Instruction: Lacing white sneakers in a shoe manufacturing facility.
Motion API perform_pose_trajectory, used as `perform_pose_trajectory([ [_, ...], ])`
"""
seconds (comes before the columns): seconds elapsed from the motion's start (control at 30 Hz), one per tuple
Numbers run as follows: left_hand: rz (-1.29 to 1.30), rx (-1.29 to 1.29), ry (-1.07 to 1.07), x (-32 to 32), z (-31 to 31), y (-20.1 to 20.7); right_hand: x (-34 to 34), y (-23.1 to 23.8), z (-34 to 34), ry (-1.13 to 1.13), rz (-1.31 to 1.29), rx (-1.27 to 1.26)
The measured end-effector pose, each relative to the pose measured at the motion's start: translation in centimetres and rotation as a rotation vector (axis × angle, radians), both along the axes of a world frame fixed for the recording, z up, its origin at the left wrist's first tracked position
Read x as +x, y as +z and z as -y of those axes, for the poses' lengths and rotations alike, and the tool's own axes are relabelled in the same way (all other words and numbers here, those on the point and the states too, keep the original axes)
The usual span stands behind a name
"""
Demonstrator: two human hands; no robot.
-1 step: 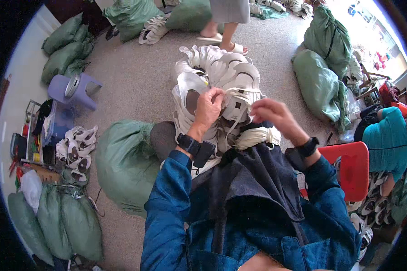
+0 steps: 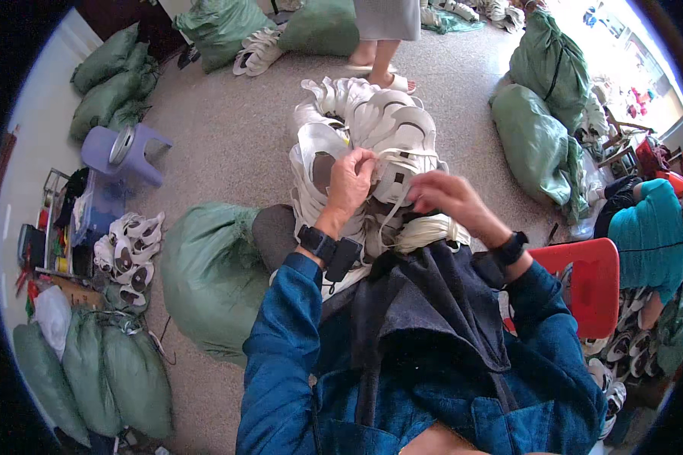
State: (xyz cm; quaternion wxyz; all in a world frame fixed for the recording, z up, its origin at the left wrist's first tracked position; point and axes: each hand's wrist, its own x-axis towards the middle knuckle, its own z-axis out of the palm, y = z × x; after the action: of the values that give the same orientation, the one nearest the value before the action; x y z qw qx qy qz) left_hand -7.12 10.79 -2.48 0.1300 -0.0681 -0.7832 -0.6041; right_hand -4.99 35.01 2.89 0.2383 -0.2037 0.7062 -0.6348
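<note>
A white shoe upper [image 2: 395,186] with a dark square label lies over my lap, at the near end of a row of nested white shoe uppers [image 2: 391,114]. My left hand [image 2: 349,182] pinches its left edge, close to where a white shoelace [image 2: 406,154] crosses the opening. Over the right side of the same upper is my right hand [image 2: 451,199], fingers drawn together and slightly blurred; whatever is between its fingertips does not show clearly. Just below it, a bundle of cream laces [image 2: 429,233] rests on the dark apron [image 2: 432,303].
A stuffed green sack [image 2: 212,280] leans by my left leg, and a red chair [image 2: 592,288] stands at my right. More green sacks [image 2: 535,144] sit at the right. A purple stool [image 2: 129,152] is at the left. Ahead stands a person in sandals [image 2: 391,80]; another in teal [image 2: 649,235] is at the right.
My right hand has moved a little to the left, closer to the middle of the upper. My left hand stays put. The standing person's rear foot has shifted.
</note>
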Motion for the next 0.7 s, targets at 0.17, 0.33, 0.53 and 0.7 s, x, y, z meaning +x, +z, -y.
perform_pose_trajectory([
  [0.17, -0.143, -0.128, 0.074, 0.2, -0.6, 0.3, -0.6, -3.8, 4.3, -0.073, 0.047, -0.028],
  [0.33, -0.091, -0.064, 0.082, 0.0, -0.7, -0.2, -1.3, -3.7, 5.6, -0.188, 0.224, -0.247],
  [0.53, -0.106, -0.054, 0.087, -0.1, -0.5, -0.5, -1.1, -3.4, 5.5, -0.18, 0.277, -0.242],
  [0.7, -0.216, -0.252, 0.133, -0.1, -0.5, 0.0, -1.2, -3.3, 5.3, -0.163, 0.279, -0.246],
])
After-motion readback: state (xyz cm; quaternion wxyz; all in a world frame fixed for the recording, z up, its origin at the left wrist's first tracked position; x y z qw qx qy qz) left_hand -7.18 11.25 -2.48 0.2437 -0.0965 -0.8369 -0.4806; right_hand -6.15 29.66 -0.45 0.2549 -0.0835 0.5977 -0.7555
